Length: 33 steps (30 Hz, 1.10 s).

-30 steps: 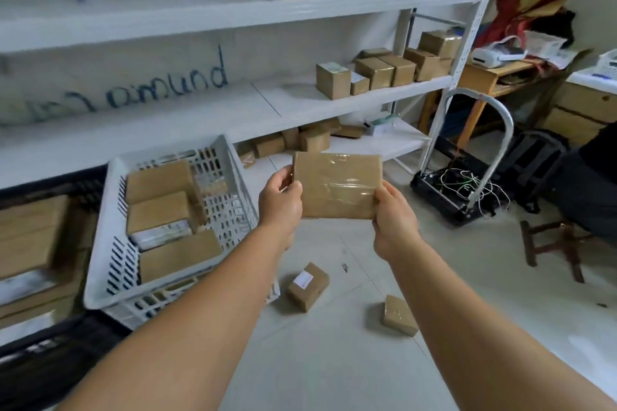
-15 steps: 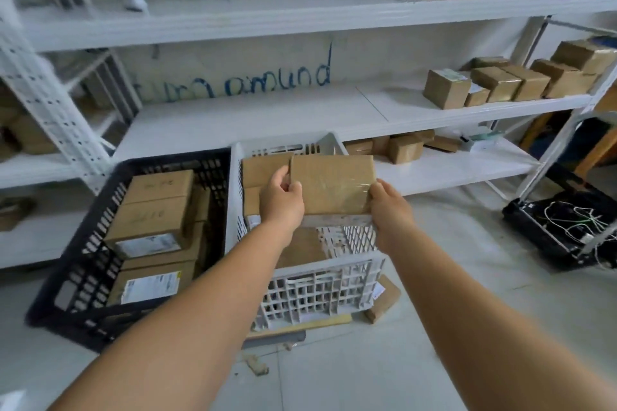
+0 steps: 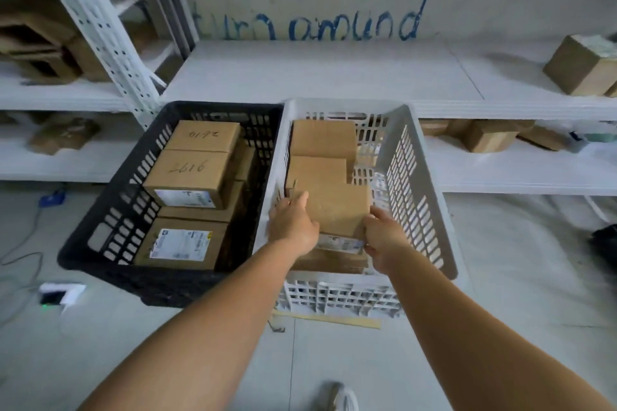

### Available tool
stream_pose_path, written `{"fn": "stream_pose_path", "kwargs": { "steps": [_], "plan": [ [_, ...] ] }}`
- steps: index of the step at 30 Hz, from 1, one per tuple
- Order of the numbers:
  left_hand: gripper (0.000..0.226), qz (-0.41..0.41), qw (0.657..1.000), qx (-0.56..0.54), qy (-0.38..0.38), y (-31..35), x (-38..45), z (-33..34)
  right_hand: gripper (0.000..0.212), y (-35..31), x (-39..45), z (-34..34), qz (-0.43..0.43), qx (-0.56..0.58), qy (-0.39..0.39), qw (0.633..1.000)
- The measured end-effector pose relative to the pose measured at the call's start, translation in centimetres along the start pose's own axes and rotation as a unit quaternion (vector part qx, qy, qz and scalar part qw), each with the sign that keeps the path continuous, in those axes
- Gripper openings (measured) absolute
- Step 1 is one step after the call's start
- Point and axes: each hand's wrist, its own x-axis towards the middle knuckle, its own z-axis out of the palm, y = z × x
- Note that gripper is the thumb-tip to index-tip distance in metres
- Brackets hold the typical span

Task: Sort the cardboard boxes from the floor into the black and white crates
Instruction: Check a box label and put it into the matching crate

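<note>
A flat brown cardboard box [image 3: 337, 207] sits low inside the white crate [image 3: 420, 183], on top of other boxes there. My left hand [image 3: 292, 222] grips its left edge and my right hand [image 3: 384, 237] grips its right edge. Further back in the white crate lie two more brown boxes [image 3: 322, 140]. The black crate [image 3: 110, 210] stands right beside it on the left, filled with several cardboard boxes [image 3: 197, 173], some with white labels and handwritten numbers.
Both crates stand on the grey floor in front of white metal shelving [image 3: 320, 77]. More cardboard boxes [image 3: 582, 67] lie on the shelves at right and left. A small device with cables [image 3: 58, 294] lies on the floor at left. A shoe [image 3: 337, 399] shows at the bottom.
The view turned left and down toward the crates. Both hands carried the flat box from chest height down into the white crate, onto the boxes inside.
</note>
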Motion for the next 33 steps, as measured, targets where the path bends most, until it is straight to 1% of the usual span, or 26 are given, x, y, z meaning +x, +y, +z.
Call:
{"fn": "stream_pose_path", "kwargs": {
  "steps": [3,6,10,13,16,19,24,27,30,32,33],
  "plan": [
    [0.066,-0.013,0.998,0.062,-0.024,0.2,0.9,1.4,0.057,0.7,2.0,0.2,0.034,-0.031,0.008,0.999],
    [0.065,-0.014,0.996,0.081,-0.031,0.4,2.1,2.6,0.061,1.2,4.2,0.8,0.045,-0.04,0.005,0.998],
    [0.062,-0.032,0.994,0.093,-0.042,0.3,3.4,3.7,0.056,1.9,6.0,1.7,0.047,-0.058,-0.004,0.997],
    [0.07,-0.045,0.994,0.086,-0.052,-0.2,4.1,4.4,0.052,1.9,6.6,2.2,0.045,-0.079,-0.005,0.996],
    [0.077,-0.051,0.994,0.095,-0.028,-0.5,4.5,4.5,0.049,1.1,6.8,2.8,0.018,-0.121,-0.016,0.992],
    [0.079,-0.025,0.991,0.132,-0.002,-0.7,5.2,4.5,0.046,0.4,7.0,3.8,-0.001,-0.142,-0.025,0.99],
    [0.079,-0.003,0.988,0.154,-0.011,-0.8,5.8,4.4,0.05,0.3,7.4,4.6,0.013,-0.127,-0.017,0.992],
    [0.077,-0.003,0.99,0.141,-0.019,-0.8,5.6,4.1,0.052,0.1,6.8,4.5,0.014,-0.129,-0.02,0.991],
    [0.07,0.009,0.995,0.098,-0.021,-0.5,5.2,3.5,0.061,-0.4,5.5,4.2,0.043,-0.083,-0.017,0.996],
    [0.064,0.035,0.998,0.048,0.0,0.2,4.4,3.1,0.058,-0.8,4.2,3.5,0.038,-0.054,-0.017,0.998],
    [0.062,0.047,0.999,0.02,0.014,0.7,3.9,2.8,0.053,-1.0,3.5,3.0,0.016,-0.047,-0.01,0.999]
  ]
}}
